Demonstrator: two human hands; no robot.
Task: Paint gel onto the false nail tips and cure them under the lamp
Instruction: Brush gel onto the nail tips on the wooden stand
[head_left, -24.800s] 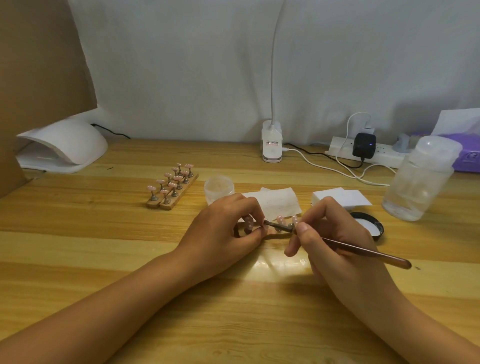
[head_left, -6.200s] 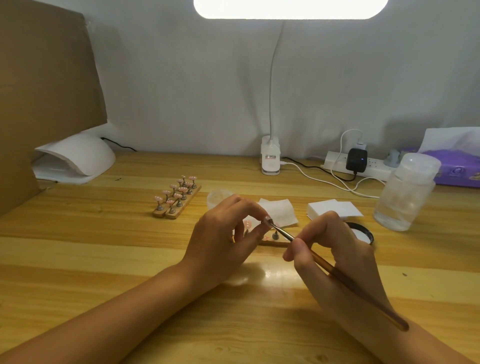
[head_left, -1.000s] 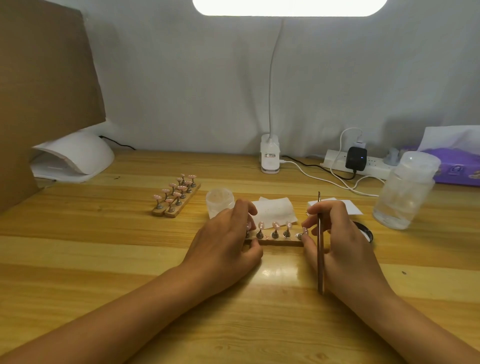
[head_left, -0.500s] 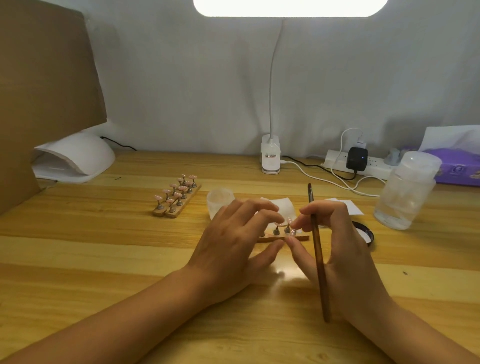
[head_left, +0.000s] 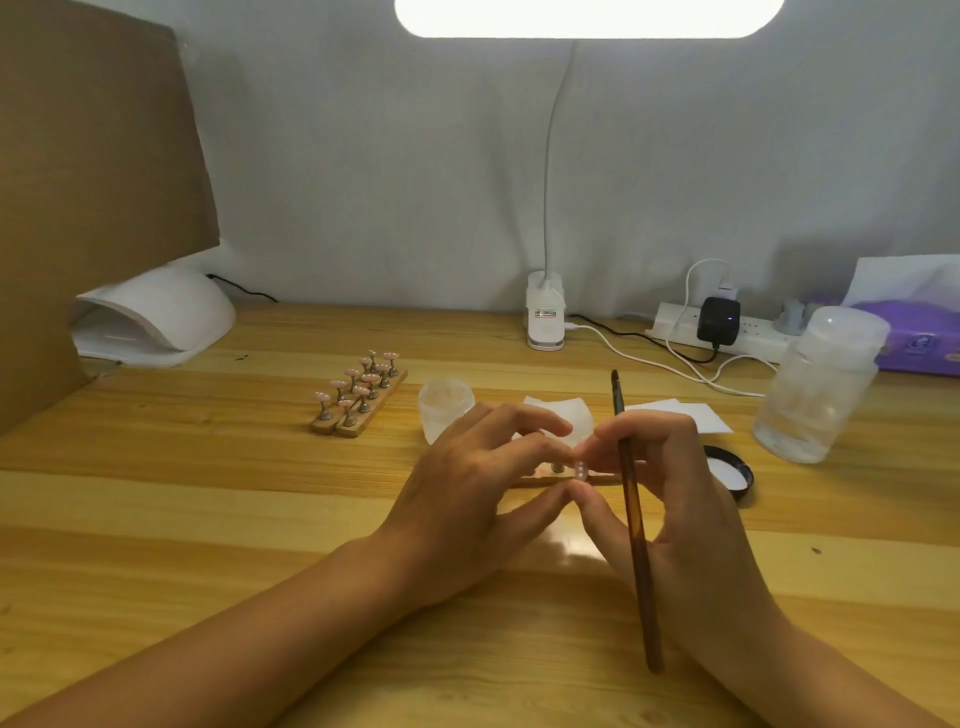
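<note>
False nail tips stand on a wooden strip on the desk, between both hands. The right grip clasps the gel brush bristles-up, probably keeping gel clear while a tip is adjusted. Whether the left grip pinches anything, I cannot tell.

No legible text; lamp-base label blurred

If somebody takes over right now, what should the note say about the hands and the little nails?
Left hand: fingers curled over the near strip; grip hidden.
Right hand: brush tucked in its fingers, fingertips at a nail tip.
Two other strips stand left of the gel jar; curing lamp back left.
Done: cannot tell how many are painted.
Left: likely finish painting, then cure under the lamp.
</note>
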